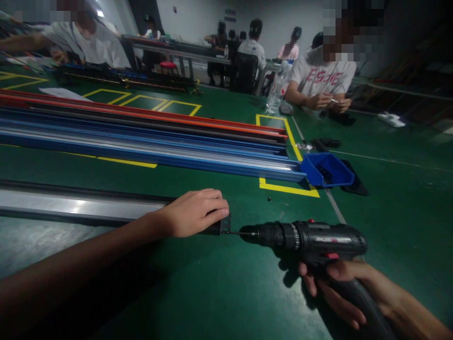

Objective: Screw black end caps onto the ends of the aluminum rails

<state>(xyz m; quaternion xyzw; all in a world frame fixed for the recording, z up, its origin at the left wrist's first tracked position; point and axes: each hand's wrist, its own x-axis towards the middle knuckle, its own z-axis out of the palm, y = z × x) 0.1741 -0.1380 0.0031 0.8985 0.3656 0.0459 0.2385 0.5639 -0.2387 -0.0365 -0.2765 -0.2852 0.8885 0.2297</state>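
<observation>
My right hand [339, 293] is wrapped round the grip of a black cordless drill [300, 236] with red switches. The drill lies level, and its long thin bit points left, reaching a small black end cap [227, 224]. That cap sits at the right end of a long dark rail with a silvery face [88, 204], which runs off to the left. Over this end my left hand [198, 212] is closed, its fingers bent across the rail and its fingertips at the end cap. Its palm side is hidden.
Several long blue rails [177, 153] and an orange one [177, 118] lie across the green table [219, 293]. A blue bin [327, 170] with small dark parts stands at their right ends. A water bottle [278, 89] stands behind. Across the table, a co-worker's hands [329, 101] hold a small item.
</observation>
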